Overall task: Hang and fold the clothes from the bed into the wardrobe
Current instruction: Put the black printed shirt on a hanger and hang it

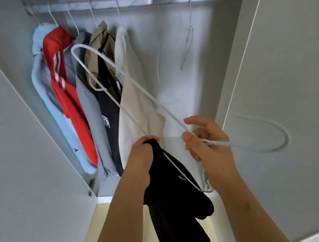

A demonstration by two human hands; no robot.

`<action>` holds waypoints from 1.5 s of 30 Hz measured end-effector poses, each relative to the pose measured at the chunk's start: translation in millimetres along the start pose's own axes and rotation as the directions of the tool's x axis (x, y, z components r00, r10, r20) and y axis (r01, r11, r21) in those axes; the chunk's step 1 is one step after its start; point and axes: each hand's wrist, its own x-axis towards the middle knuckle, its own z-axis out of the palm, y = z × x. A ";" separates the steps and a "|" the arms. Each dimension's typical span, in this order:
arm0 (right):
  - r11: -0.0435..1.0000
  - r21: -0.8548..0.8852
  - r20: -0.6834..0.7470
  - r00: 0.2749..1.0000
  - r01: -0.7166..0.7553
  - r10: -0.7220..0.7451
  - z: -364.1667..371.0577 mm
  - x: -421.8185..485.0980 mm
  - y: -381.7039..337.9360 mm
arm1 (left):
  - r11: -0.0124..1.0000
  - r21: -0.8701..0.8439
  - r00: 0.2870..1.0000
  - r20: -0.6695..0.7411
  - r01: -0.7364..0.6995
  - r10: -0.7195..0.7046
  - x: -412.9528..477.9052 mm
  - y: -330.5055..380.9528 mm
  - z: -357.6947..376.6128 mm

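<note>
While the left hand clutches the black garment hanging below it, the right hand pinches the white hanger stretched between both.

Metal rail up top, carrying from the left a light blue hoodie, a red jacket with white stripes, a grey sweatshirt, a khaki piece with a black white-printed top just below it, then a cream garment, all packed touching. Right of them, well apart, two bare wire hangers on the rail. Metal hinges low at the left and right door edges.
</note>
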 end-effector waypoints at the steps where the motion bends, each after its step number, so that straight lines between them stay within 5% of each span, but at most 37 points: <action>1: 1.000 -0.008 0.015 1.000 -0.010 0.010 2.3 -1.7 0.7 | 1.000 0.002 1.000 -0.015 0.001 -0.001 -0.9 -3.6 -4.1; 8: 0.991 0.035 -0.134 0.982 -0.131 0.134 6.7 4.1 21.4 | 0.999 -0.001 0.959 -0.282 -0.039 0.037 11.8 -5.7 -43.9; 12: 0.976 -0.112 -0.005 0.982 -0.187 0.188 20.1 10.7 32.1 | 0.998 0.016 0.895 -0.443 -0.053 0.055 24.3 6.3 -78.8; 18: 0.937 -0.227 0.243 0.916 -0.266 0.319 55.0 14.4 36.7 | 0.991 -0.125 0.871 -0.482 0.038 -0.094 30.9 22.6 -109.0; 25: 0.918 -0.222 0.270 0.884 -0.329 0.382 84.8 20.7 41.2 | 0.970 -0.231 0.915 -0.402 -0.069 -0.031 32.4 35.1 -119.4; 32: 0.902 -0.294 0.254 0.883 -0.318 0.394 117.6 30.6 38.8 | 0.981 -0.081 0.926 -0.352 -0.177 0.138 47.5 42.9 -111.5; 36: 0.897 -0.362 0.154 0.932 -0.256 0.328 136.2 26.6 45.2 | 0.971 -0.030 0.952 -0.207 -0.237 0.226 40.7 40.5 -92.6; 40: 0.901 -0.392 0.139 0.957 -0.184 0.256 139.5 22.0 48.2 | 0.975 -0.029 0.976 -0.019 -0.220 0.219 37.9 44.4 -102.0; 45: 0.875 -0.450 0.186 0.940 -0.179 0.288 138.6 21.3 53.8 | 0.981 -0.076 0.983 0.020 -0.180 0.182 33.5 42.8 -111.1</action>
